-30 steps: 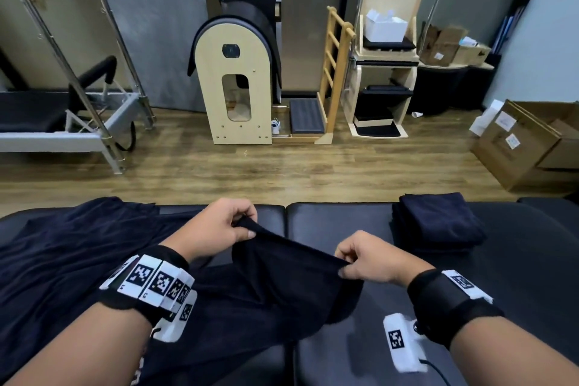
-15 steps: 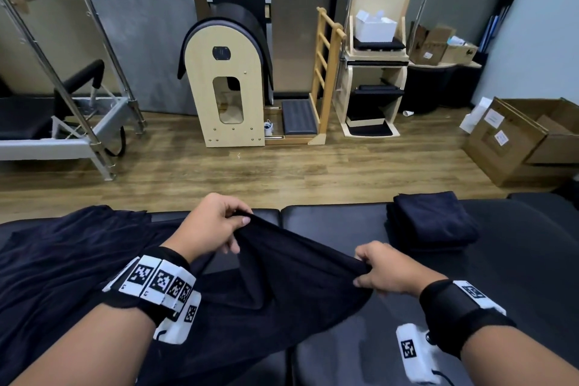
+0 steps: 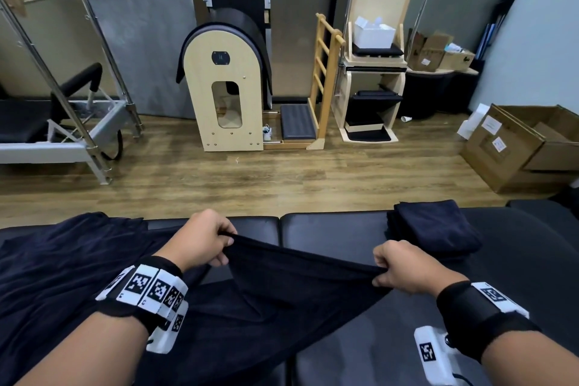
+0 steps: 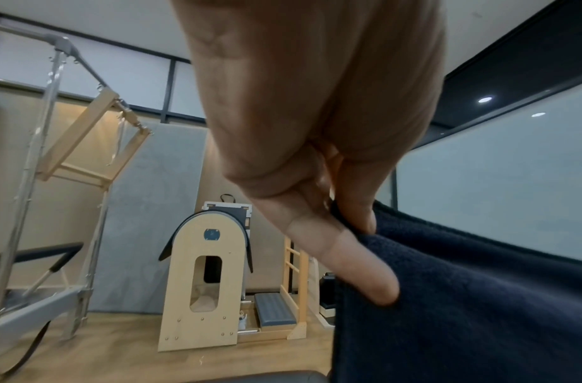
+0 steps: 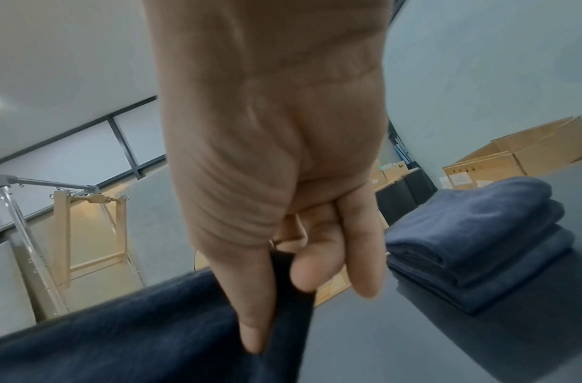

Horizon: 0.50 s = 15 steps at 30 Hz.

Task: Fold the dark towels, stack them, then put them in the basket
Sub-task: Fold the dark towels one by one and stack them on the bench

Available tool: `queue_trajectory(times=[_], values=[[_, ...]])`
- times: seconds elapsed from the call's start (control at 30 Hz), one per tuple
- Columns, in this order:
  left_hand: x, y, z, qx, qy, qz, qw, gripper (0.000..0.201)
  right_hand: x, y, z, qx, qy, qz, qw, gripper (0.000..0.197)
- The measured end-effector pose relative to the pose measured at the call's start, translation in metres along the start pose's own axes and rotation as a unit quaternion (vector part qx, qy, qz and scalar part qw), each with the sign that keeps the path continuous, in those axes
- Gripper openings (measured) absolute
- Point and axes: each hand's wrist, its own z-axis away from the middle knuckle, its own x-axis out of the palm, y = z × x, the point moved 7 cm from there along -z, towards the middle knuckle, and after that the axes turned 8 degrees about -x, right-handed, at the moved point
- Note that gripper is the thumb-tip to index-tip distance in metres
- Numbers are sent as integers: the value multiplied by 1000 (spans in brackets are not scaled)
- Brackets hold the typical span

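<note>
A dark navy towel (image 3: 282, 298) hangs stretched between my two hands above the black padded table (image 3: 338, 229). My left hand (image 3: 219, 244) pinches one upper corner of the towel (image 4: 447, 298). My right hand (image 3: 380, 273) pinches the other corner, the cloth (image 5: 135, 337) caught between thumb and fingers. The towel's top edge runs taut from hand to hand and its body drapes down toward me. A stack of folded dark towels (image 3: 432, 229) lies on the table beyond my right hand, and that stack (image 5: 480, 246) also shows in the right wrist view. No basket is in view.
A heap of unfolded dark towels (image 3: 62, 260) covers the table's left part. Beyond the table is a wood floor with a wooden barrel apparatus (image 3: 225, 88), a metal-framed bench (image 3: 62, 135) at left, and open cardboard boxes (image 3: 517, 144) at right.
My hands have drawn apart, the right one moving right and toward me. The towel's top edge, slack and bunched before, is now pulled taut between them.
</note>
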Motion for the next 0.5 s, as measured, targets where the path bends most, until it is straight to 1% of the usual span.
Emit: queue_trajectory(times=[0.07, 0.1, 0.2, 0.23, 0.27, 0.3, 0.37, 0.43, 0.47, 0.5], values=[[-3, -5, -5, -18, 0, 26, 999, 10, -4, 2, -2, 6, 13, -31, 999, 47], [-4, -6, -7, -28, -2, 41, 999, 8, -5, 2, -4, 9, 13, -55, 998, 44], [-8, -5, -16, -49, 2, 100, 994, 4, -5, -1, -11, 19, -16, -135, 991, 23], [-10, -6, -20, -56, 6, 116, 992, 4, -5, -3, -14, 28, -30, -168, 985, 21], [-12, -6, -25, -62, 10, 129, 990, 4, -6, -4, -19, 37, -36, -199, 979, 23], [-15, -5, -31, -62, 17, 131, 989, 5, -10, -6, -25, 43, -22, -226, 973, 29], [-32, 5, -44, -36, 52, 106, 992, 10, -29, -9, -42, 65, 40, -275, 958, 40], [-69, 30, -56, 21, 122, 69, 990, 21, -58, -20, -63, 70, 92, -327, 938, 41], [-92, 48, -59, 50, 164, 62, 983, 21, -80, -26, -77, 63, 129, -345, 927, 40], [-119, 70, -56, 81, 209, 62, 972, 19, -110, -34, -86, 51, 183, -358, 914, 39]])
